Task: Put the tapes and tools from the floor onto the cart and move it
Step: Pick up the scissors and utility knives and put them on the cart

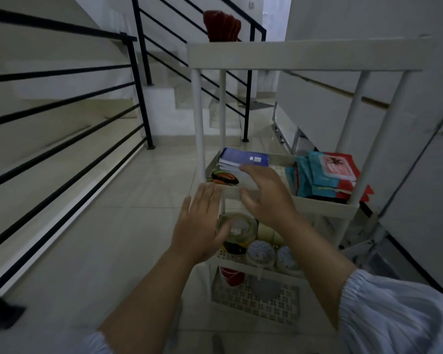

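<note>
A white multi-tier cart (304, 57) stands in front of me on the tiled floor. Its middle shelf holds blue booklets (243, 159), a black and orange tool (224, 178) and red and teal packets (327, 175). The shelf below carries a clear tape roll (241, 227), a tan tape roll (267, 232) and two white rolls (261, 252). My left hand (200, 226) hovers open at the cart's left side, just in front of the clear tape roll. Over the front rim of the middle shelf my right hand (266, 195) is open with curled fingers, holding nothing.
A black stair railing (69, 118) runs along the left, with stairs beyond it. A white wall (394, 111) closes the right side. Red items (221, 25) stand behind the cart's top. The bottom shelf holds a red object (228, 275) and a grey disc (265, 288).
</note>
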A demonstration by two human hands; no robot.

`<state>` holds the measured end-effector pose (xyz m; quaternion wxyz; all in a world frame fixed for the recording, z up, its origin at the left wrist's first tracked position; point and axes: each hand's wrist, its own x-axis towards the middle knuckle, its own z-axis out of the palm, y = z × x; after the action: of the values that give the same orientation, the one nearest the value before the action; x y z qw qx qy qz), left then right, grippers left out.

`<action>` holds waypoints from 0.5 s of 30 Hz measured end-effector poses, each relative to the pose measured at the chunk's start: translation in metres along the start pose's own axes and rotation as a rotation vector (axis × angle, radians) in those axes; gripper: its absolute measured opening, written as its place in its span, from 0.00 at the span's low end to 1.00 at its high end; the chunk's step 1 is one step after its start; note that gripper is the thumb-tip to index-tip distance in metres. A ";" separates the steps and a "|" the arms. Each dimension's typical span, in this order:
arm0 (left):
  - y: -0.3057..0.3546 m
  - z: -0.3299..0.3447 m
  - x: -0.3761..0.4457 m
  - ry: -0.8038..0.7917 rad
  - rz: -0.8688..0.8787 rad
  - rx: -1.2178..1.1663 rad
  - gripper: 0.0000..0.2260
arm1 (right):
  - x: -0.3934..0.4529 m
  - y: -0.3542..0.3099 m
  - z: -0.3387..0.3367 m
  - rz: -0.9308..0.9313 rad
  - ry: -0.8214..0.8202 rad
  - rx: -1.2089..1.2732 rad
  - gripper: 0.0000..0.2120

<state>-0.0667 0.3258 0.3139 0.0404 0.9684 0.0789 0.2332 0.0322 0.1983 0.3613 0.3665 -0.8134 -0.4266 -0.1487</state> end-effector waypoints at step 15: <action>-0.061 0.081 -0.185 -0.289 -0.490 -0.177 0.42 | -0.150 0.008 0.148 -0.039 -0.508 -0.183 0.31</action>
<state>-0.2004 0.3511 0.1523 0.1905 0.9363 0.2833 0.0821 -0.0600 0.2149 0.1726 0.1698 -0.8459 -0.5054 0.0154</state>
